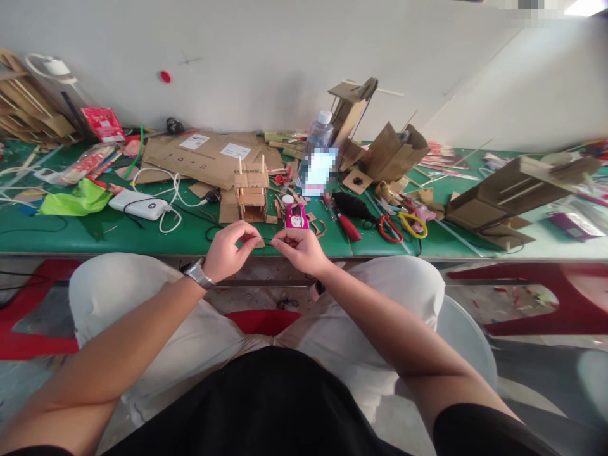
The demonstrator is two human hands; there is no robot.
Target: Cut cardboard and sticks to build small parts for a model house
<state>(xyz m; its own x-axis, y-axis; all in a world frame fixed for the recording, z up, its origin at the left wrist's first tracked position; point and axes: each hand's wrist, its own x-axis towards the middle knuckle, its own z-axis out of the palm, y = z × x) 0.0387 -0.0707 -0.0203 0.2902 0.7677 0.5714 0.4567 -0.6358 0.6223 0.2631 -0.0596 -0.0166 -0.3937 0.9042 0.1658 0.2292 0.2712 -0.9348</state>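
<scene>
My left hand (232,248), with a watch on the wrist, is held at the front edge of the green table. Its thumb and forefinger pinch a small brown cardboard piece (259,243). My right hand (301,249) is close by on the right, its fingertips pinched on a thin black cord (266,240) that spans the short gap between the hands. Just beyond them stands a small cardboard frame (251,197) with wooden sticks rising from it. A pink bottle (296,216) with a white cap is behind my right hand.
On the green table (156,240) lie a white power bank (139,204) with cables, flat cardboard (175,158), red-handled pliers (349,227) and scissors (390,229). A clear bottle (319,136) stands behind a lit phone (319,171). Cardboard structures (503,193) stand at right.
</scene>
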